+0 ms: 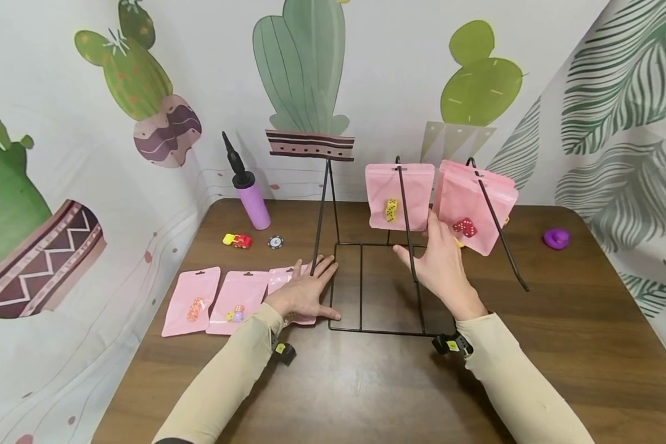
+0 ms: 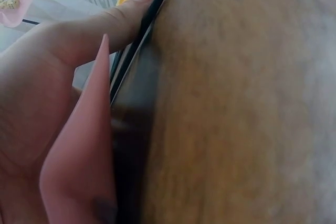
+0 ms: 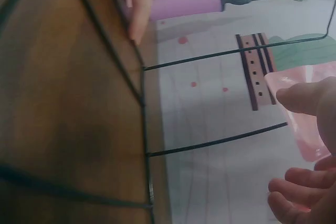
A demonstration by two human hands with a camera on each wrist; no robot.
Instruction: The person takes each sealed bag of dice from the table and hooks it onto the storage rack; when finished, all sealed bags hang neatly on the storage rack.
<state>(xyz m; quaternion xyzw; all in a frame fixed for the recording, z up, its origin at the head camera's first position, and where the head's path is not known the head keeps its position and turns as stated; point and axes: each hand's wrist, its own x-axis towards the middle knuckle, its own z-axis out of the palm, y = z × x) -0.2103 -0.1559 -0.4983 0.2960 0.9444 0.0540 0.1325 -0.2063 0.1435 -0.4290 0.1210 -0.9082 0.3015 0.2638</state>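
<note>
A black wire rack (image 1: 361, 287) stands on the table with pink zip bags on its arms. My left hand (image 1: 305, 290) is spread low at the rack's left edge, its thumb touching the base wire. It partly covers a pink bag (image 1: 280, 277) lying on the table. My right hand (image 1: 441, 262) is raised at the lower edge of the hanging bag with yellow dice (image 1: 401, 191), thumb and fingers apart. Whether its fingertips touch this bag cannot be told. Right beside it, several overlapping bags, the front one with red dice (image 1: 477, 206), hang on the right arm.
Two more pink bags, one with orange pieces (image 1: 193, 299) and one with dice (image 1: 241, 302), lie at the left. Behind them are a toy car (image 1: 237, 240), a poker chip (image 1: 275, 242) and a purple hand pump (image 1: 252, 200). A purple duck (image 1: 557, 238) sits far right.
</note>
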